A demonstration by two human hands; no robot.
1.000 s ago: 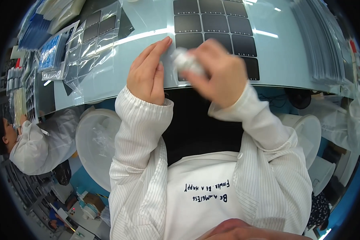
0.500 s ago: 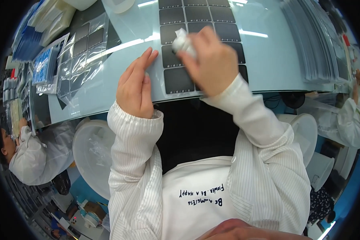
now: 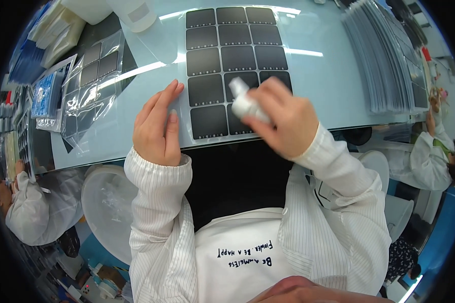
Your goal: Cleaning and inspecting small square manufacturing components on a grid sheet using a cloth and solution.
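Across the glass tabletop lies a sheet of dark grey rounded squares, set in three columns with pale marks along their edges. My right hand pinches a wadded white cloth, slightly blurred, over the sheet's near rows in the middle column. It covers part of the near right squares. Whether the cloth presses on the surface I cannot tell. Just left of the sheet, my left hand rests on its side near the table's front edge, fingers stretched out and holding nothing.
Clear plastic sleeves with dark squares and a blue-and-white pack lie left. A translucent container stands behind. Stacked clear sheets sit right. A white bin stands below the table; co-workers are at both sides.
My right hand has moved the cloth toward the near edge and slightly right across the sheet. The whole view has shifted, bringing more of the far rows into sight. My left hand keeps its pose.
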